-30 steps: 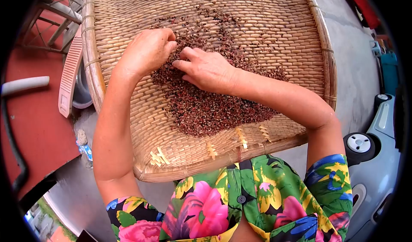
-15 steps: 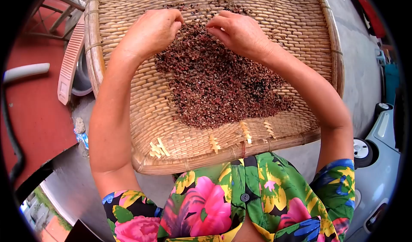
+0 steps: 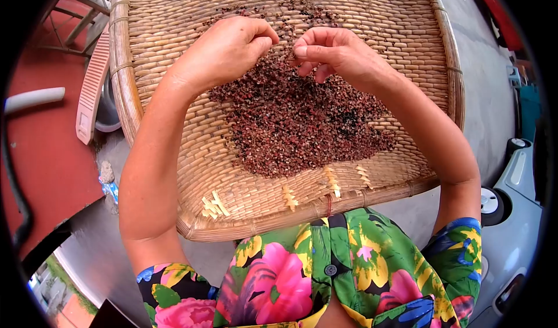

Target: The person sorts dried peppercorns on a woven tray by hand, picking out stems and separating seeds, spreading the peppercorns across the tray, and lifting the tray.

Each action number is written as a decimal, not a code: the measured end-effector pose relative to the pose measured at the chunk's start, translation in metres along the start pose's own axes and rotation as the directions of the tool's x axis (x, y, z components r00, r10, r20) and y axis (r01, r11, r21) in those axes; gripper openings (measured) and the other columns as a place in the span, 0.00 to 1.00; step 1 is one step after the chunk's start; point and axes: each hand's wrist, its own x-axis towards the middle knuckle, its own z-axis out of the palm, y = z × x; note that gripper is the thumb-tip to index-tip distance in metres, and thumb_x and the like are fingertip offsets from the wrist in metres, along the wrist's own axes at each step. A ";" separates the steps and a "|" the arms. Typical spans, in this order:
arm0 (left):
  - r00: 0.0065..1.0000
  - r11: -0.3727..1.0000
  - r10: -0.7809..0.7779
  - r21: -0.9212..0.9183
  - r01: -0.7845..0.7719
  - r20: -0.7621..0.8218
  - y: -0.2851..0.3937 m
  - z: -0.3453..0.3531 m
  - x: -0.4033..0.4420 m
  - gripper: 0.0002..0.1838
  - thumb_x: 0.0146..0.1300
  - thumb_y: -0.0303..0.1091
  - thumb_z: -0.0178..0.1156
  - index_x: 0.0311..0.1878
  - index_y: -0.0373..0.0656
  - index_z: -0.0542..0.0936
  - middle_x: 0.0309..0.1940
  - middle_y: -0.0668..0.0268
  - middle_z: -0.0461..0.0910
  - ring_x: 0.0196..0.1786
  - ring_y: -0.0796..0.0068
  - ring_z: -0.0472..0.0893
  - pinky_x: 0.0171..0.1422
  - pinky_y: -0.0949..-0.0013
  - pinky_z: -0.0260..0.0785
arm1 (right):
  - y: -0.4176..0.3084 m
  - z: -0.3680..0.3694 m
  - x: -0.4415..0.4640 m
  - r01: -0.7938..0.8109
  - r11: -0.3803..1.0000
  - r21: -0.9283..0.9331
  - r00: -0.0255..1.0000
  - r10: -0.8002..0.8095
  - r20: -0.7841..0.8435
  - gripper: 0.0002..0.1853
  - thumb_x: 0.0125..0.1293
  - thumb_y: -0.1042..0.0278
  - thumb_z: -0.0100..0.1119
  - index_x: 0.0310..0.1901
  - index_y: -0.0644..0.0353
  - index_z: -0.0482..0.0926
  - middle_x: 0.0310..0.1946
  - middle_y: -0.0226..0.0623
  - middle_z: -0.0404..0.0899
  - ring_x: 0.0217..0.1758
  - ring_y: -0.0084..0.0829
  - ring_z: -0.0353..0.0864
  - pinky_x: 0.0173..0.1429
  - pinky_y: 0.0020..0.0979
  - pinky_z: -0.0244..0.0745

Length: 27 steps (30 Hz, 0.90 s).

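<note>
A heap of small dark red husks and peppercorn-like pieces point(image 3: 302, 124) lies on a woven tray point(image 3: 197, 153). Over the heap's upper left edge is my left hand point(image 3: 229, 49), its fingers curled and thumb against the forefinger; what it may pinch is too small to make out. My right hand point(image 3: 343, 54) is just to the right, thumb and forefinger pressed together, other fingers bent beneath. Anything between those fingertips is also too small to tell. A narrow gap separates the two hands.
Pale woven strips point(image 3: 215, 205) patch the tray's near side. A pink ridged board point(image 3: 93, 89) and a metal basin point(image 3: 107, 110) stand to the left. At the right are a pale blue toy car point(image 3: 517, 182) and a teal container point(image 3: 529, 103).
Over the last second my right hand moved up and right off the heap's middle. Since the middle frame, my left hand has shifted right and slightly down, closer to my right hand.
</note>
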 end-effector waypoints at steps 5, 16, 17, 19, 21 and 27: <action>0.994 0.844 -0.109 -0.528 0.096 0.006 0.019 0.013 0.001 0.11 0.65 0.36 0.54 0.43 0.39 0.77 0.29 0.68 0.78 0.29 0.84 0.77 0.32 0.81 0.73 | 0.016 -0.004 -0.005 0.063 0.994 0.092 0.997 -0.066 0.028 0.12 0.63 0.57 0.57 0.29 0.56 0.76 0.21 0.22 0.72 0.25 0.14 0.70 0.28 0.19 0.65; 0.977 0.742 -0.206 -0.643 0.191 0.053 0.017 0.009 0.003 0.09 0.65 0.32 0.54 0.41 0.37 0.76 0.28 0.66 0.77 0.27 0.81 0.77 0.32 0.79 0.75 | 0.024 -0.008 -0.004 0.042 0.940 0.338 0.996 -0.067 0.063 0.15 0.65 0.55 0.55 0.28 0.57 0.75 0.21 0.24 0.74 0.23 0.14 0.71 0.26 0.16 0.67; 0.977 0.708 -0.206 -0.682 0.184 0.049 0.018 0.009 0.003 0.09 0.65 0.32 0.54 0.41 0.36 0.76 0.29 0.66 0.77 0.28 0.81 0.78 0.32 0.78 0.75 | 0.023 -0.007 -0.004 0.082 0.946 0.314 0.995 -0.094 0.025 0.15 0.64 0.54 0.55 0.29 0.57 0.75 0.22 0.25 0.74 0.23 0.14 0.72 0.26 0.16 0.68; 0.977 0.674 -0.206 -0.718 0.176 0.046 0.019 0.011 0.002 0.09 0.64 0.32 0.54 0.41 0.36 0.76 0.29 0.65 0.77 0.28 0.80 0.78 0.33 0.78 0.76 | 0.021 -0.005 -0.006 0.122 0.950 0.289 0.992 -0.124 -0.013 0.15 0.64 0.53 0.56 0.29 0.57 0.75 0.22 0.25 0.75 0.23 0.15 0.73 0.26 0.16 0.68; 0.981 0.664 -0.188 -0.730 0.161 0.045 0.020 0.011 0.002 0.08 0.64 0.31 0.54 0.41 0.35 0.75 0.30 0.64 0.77 0.29 0.79 0.79 0.34 0.77 0.77 | 0.015 -0.004 -0.008 0.085 0.954 0.288 0.996 -0.078 -0.035 0.16 0.62 0.52 0.58 0.30 0.58 0.76 0.23 0.26 0.76 0.24 0.15 0.74 0.26 0.17 0.69; 0.979 0.650 -0.184 -0.735 0.191 0.091 0.020 0.012 0.002 0.09 0.63 0.30 0.55 0.41 0.34 0.75 0.30 0.64 0.78 0.29 0.79 0.79 0.35 0.77 0.77 | 0.015 -0.001 -0.009 0.146 0.976 0.162 0.988 -0.151 0.016 0.15 0.59 0.55 0.62 0.32 0.60 0.77 0.24 0.27 0.77 0.25 0.15 0.75 0.26 0.18 0.70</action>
